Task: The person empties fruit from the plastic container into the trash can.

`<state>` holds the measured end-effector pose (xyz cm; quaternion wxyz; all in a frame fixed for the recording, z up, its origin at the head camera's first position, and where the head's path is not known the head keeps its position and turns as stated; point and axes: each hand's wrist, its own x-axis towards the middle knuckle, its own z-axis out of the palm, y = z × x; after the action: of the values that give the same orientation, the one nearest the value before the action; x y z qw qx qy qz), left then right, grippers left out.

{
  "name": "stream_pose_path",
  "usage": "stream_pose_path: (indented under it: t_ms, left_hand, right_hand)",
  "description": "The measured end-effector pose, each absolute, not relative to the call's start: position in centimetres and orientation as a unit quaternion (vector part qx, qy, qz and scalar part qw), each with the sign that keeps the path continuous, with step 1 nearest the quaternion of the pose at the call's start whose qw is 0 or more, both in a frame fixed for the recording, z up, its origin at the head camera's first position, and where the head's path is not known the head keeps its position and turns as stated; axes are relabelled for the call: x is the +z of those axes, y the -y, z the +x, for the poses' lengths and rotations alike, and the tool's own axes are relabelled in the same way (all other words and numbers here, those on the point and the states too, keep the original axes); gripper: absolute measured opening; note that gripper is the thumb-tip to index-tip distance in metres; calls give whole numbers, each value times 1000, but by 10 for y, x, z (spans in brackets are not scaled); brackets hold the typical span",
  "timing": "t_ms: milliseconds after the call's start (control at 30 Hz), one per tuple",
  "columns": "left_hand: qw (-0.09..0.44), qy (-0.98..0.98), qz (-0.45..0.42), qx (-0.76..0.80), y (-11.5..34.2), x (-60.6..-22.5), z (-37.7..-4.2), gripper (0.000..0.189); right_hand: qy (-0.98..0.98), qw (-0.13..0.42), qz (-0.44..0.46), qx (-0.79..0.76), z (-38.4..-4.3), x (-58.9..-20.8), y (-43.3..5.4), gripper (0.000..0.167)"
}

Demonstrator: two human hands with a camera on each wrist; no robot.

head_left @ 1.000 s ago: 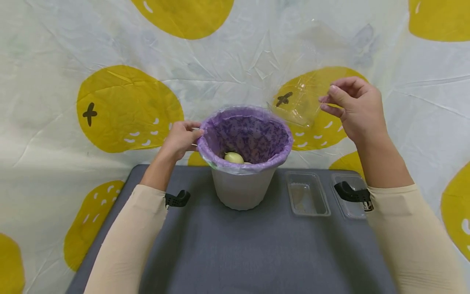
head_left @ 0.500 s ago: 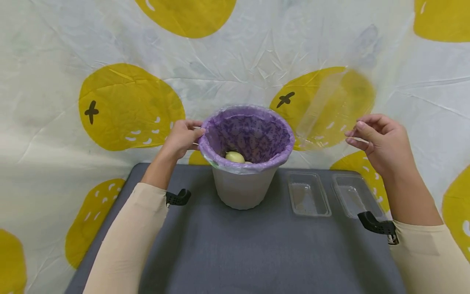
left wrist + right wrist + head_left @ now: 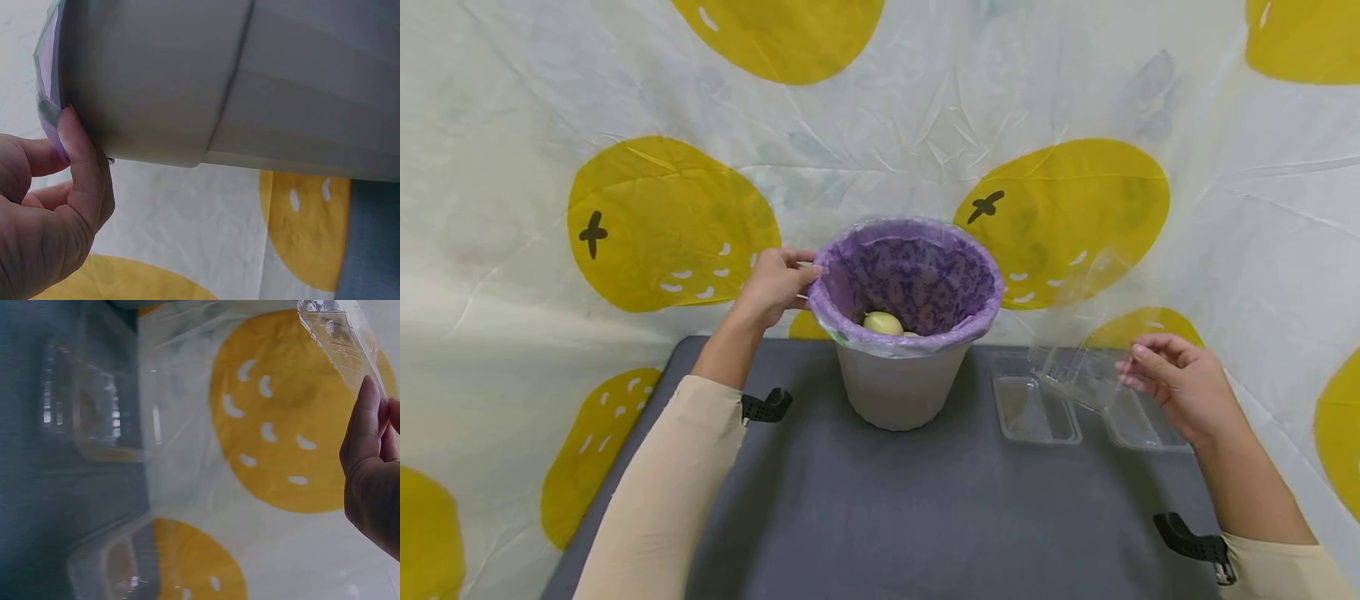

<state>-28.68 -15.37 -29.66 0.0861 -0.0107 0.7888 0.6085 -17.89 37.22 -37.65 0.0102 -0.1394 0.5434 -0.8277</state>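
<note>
An off-white bin (image 3: 902,387) stands upright on the dark table, lined with a purple patterned bag (image 3: 917,283) folded over its rim. At the rim's left side, my left hand (image 3: 767,287) pinches the edge between thumb and fingers, as the left wrist view confirms around the bin wall (image 3: 156,81). Inside the bin lies a pale yellow-green, onion-like item (image 3: 883,323), partly covering another pale thing. My right hand (image 3: 1183,383) pinches one edge of a clear plastic container (image 3: 1078,362), held tilted above the table's right side.
Two clear plastic trays sit right of the bin: the nearer tray (image 3: 1037,412) and another tray (image 3: 1138,425) partly behind the held container. A white cloth with yellow fruit shapes (image 3: 1067,217) hangs behind the grey table (image 3: 880,508).
My right hand has come down and to the right with the clear container, from beside the bin's mouth to over the trays. My left hand stays on the rim.
</note>
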Motion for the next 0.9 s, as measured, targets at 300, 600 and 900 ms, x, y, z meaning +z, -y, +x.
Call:
stream_pose_path:
  t_ms: [300,600,900]
  left_hand:
    - [85,-789,-11,609,153,-297,-286,44]
    - [88,-788,-12,609,152,-297,-288,44]
    - [87,-789,-14,608,153,-297,-287,46]
  right_hand:
    - [-665,96,-61,-738,-165,-409,-360,23]
    - [-767,193,-51,-610,-157,-430,-339,11]
    - [-763,259,-44,-591,-151,-449,-308,24]
